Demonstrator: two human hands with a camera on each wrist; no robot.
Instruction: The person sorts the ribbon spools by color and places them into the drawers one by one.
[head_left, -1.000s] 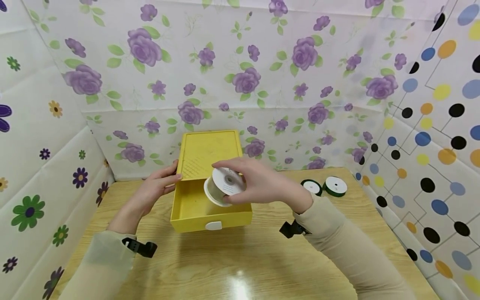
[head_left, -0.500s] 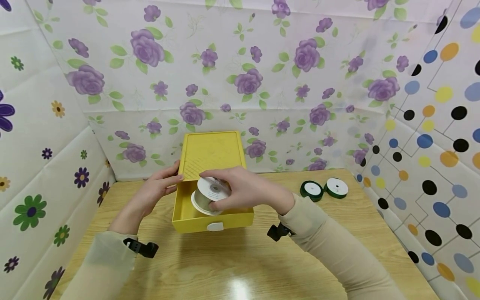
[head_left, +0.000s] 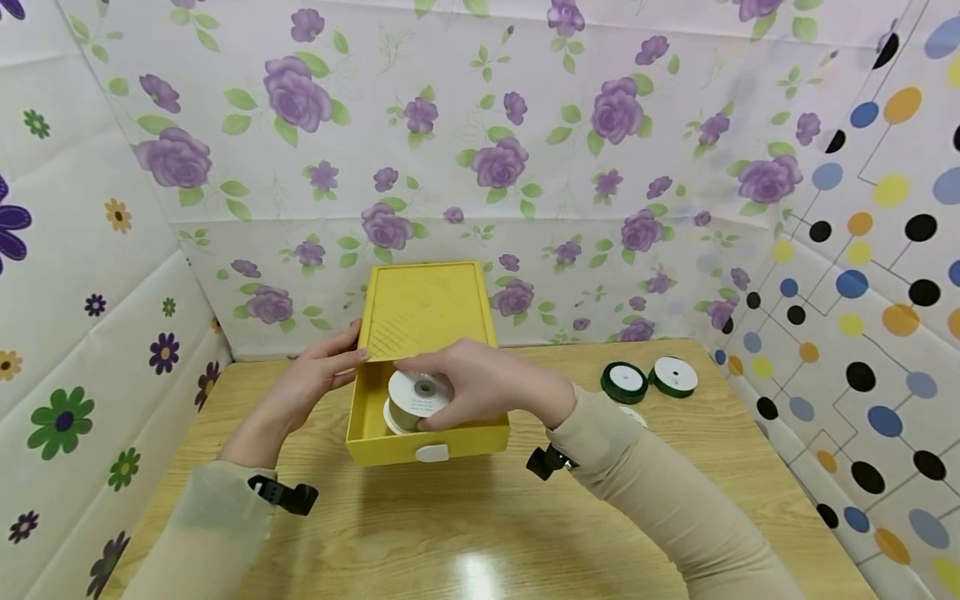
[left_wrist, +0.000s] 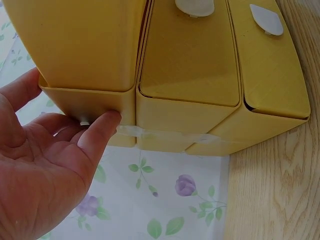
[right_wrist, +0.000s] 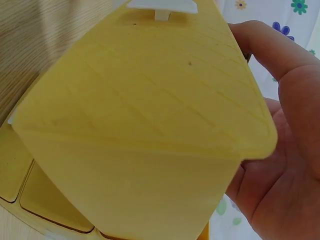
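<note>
A yellow drawer cabinet (head_left: 427,300) stands at the back of the table with its top drawer (head_left: 375,452) pulled out. My right hand (head_left: 483,383) grips a ribbon spool (head_left: 411,398), white-ended with beige-grey ribbon, inside that drawer. The spool tilts, its far edge close to the cabinet's top front edge. In the right wrist view the drawer's front hides the spool and part of my right hand (right_wrist: 280,125). My left hand (head_left: 315,375) rests against the cabinet's left side; in the left wrist view its fingertips (left_wrist: 111,119) touch the yellow side wall near the front.
Two dark green ribbon spools, one nearer (head_left: 624,382) and one farther right (head_left: 673,375), lie on the wooden table (head_left: 480,517). Part of a white disc (head_left: 633,415) shows behind my right sleeve. Two lower drawers (left_wrist: 192,60) are shut. Patterned sheets surround the table.
My right hand has carried the spool leftward and lower into the drawer, and the spool's tilt has changed. My left hand stays at the cabinet's side.
</note>
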